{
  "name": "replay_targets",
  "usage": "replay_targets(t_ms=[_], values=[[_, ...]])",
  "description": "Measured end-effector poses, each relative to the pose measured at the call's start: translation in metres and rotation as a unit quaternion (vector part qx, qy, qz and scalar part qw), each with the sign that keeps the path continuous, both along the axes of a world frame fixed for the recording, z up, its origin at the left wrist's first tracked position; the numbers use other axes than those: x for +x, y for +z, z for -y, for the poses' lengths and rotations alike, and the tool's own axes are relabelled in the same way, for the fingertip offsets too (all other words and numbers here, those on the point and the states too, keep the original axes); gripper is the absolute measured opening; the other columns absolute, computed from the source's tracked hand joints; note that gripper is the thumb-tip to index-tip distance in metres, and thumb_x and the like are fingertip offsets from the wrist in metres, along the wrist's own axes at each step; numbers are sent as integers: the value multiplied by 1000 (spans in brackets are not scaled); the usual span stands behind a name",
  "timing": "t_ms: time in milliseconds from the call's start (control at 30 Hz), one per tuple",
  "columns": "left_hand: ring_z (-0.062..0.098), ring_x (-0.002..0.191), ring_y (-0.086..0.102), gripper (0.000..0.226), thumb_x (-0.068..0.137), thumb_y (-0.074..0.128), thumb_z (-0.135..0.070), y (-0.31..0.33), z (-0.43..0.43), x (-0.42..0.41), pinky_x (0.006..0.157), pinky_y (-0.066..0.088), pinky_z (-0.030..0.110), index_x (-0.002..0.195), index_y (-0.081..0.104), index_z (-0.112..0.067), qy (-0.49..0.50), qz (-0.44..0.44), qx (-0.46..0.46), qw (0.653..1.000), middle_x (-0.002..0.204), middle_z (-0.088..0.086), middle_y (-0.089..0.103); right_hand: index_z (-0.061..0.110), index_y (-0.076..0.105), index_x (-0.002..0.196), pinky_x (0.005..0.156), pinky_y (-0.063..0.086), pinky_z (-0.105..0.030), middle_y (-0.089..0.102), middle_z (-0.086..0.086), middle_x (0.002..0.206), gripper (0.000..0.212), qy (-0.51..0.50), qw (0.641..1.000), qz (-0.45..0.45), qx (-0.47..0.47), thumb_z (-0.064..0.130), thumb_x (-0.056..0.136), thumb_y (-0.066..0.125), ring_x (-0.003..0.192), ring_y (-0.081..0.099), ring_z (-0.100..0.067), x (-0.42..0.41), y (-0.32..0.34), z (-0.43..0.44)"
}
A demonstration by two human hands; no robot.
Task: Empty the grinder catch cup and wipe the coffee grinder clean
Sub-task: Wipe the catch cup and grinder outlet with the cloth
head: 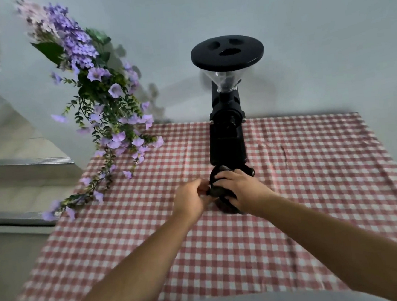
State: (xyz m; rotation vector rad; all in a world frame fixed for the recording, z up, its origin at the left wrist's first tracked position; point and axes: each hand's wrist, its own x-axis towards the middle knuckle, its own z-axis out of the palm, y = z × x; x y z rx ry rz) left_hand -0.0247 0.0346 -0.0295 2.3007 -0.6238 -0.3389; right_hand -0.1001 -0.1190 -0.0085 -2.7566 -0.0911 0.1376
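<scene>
The right hand [240, 190] is curling over the round, dark catch cup [224, 206], gripping it, while the left hand [192, 197] is pinching its side. The cup is sitting at the foot of the tall matte-black grinder [227, 143], which is standing on checked red-and-white cloth [314, 164].

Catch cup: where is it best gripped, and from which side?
Grip the catch cup by its round wall, from the front and sides: the grinder stands behind it, blocking the rear. The right hand wraps its top and right side; the left hand pinches its left edge.
</scene>
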Motion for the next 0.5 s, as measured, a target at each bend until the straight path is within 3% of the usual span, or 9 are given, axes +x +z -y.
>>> replay_targets(t_ms=[133, 200, 267, 367, 500], values=[[11, 91, 65, 27, 79, 76, -14, -2, 2, 0, 86, 52, 21, 104, 69, -9, 33, -56, -30, 997, 103, 1, 71, 27, 44, 136, 98, 42, -34, 39, 8, 144, 43, 29, 993, 14, -112, 24, 93, 49, 119, 40, -20, 8, 11, 20], [14, 94, 66, 26, 78, 76, -13, -4, 4, 1, 90, 54, 30, 103, 69, -8, 31, -65, -44, 996, 103, 2, 70, 28, 43, 135, 88, 46, -34, 43, 7, 140, 41, -59, 987, 31, -145, 30, 94, 47, 117, 40, -23, 9, 12, 24], [14, 94, 66, 26, 79, 75, -13, -4, 5, 0, 90, 54, 31, 104, 69, -8, 26, -50, -35, 998, 103, 2, 70, 25, 42, 135, 89, 46, -36, 41, 4, 141, 40, -123, 985, 21, -115, 29, 95, 44, 120, 37, -28, 6, 6, 6], [15, 94, 66, 24, 81, 73, -11, -7, 1, 3, 89, 54, 32, 104, 69, -9, 17, -45, -35, 998, 103, 4, 71, 23, 42, 137, 97, 43, -38, 37, 4, 144, 41, -51, 994, 28, -93, 20, 96, 46, 123, 31, -30, 1, -6, -14], [14, 93, 65, 26, 83, 72, -18, -2, 4, 4, 88, 53, 28, 107, 68, -9, 8, -43, -20, 999, 102, 0, 70, 28, 48, 133, 95, 44, -33, 38, 12, 142, 44, 11, 995, -27, -100, 12, 92, 51, 119, 34, -21, 6, 10, 27]])
